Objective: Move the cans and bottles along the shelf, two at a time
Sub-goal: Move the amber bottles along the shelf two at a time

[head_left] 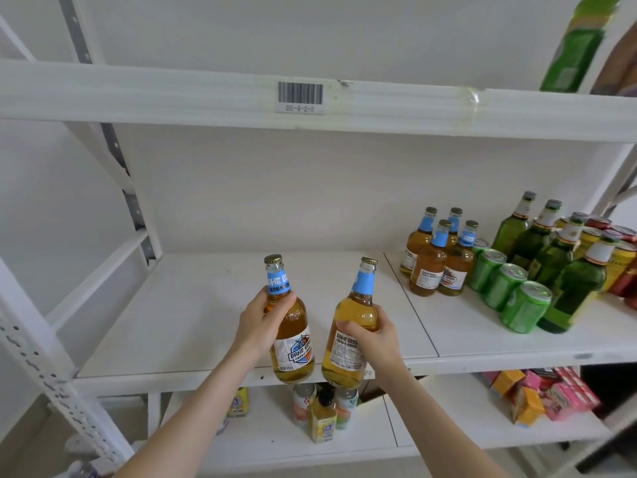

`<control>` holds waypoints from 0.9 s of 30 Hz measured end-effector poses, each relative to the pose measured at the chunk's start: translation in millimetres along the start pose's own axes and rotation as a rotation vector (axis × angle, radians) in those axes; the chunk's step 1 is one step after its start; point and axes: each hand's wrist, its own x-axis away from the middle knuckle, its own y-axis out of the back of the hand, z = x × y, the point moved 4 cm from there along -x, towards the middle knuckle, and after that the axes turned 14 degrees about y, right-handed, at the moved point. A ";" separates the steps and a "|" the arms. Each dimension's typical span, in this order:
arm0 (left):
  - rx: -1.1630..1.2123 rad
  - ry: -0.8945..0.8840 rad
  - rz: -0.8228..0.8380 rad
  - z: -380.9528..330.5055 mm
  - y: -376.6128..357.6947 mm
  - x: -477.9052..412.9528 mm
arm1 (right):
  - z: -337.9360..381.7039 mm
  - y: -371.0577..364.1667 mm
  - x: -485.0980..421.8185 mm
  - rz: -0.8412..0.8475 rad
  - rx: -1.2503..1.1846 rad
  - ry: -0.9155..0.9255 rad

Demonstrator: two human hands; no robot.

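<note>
Holding one amber beer bottle in each hand, the person has both bottles in the air just in front of the middle shelf [193, 326], over its bare left half. The left hand [263, 320] has its fingers [281, 301] wrapped around the shoulder and lower neck of the left bottle [293, 336], just under the blue neck label; the right hand [374, 334] has its fingers clenched on the right bottle [348, 343] at the shoulder, above the white back label. Both bottles look full and capped, tilted slightly, their bases hanging level with the shelf's front edge and not resting on it. Well apart, on the right half of the same shelf, stand four matching amber bottles [437, 257], a row of green cans [506, 284], green glass bottles [551, 250] and some yellow and red cans [617, 257] behind. Glass filled with liquid should be heavy for its size, rigid, and breakable if knocked against the steel shelf or its neighbour; smooth glass can be slippery, so a hold at the shoulder, where the body widens under the fingers, seems the safest place, and each bottle should be set down flat on its base. The cans should be lighter and take a grip round the middle.
</note>
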 end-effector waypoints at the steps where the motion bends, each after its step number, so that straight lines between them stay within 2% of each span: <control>1: -0.010 -0.005 0.007 -2.6 -7.0 -2.0 | -1.1 6.7 -2.7 -0.005 0.001 -0.001; 15: -0.109 -0.064 0.115 -43.9 -139.2 -37.3 | -9.0 129.8 -52.2 -0.138 -0.048 0.005; 27: -0.117 -0.044 0.048 -63.0 -269.6 -8.2 | -1.0 260.9 -76.2 -0.050 0.028 0.012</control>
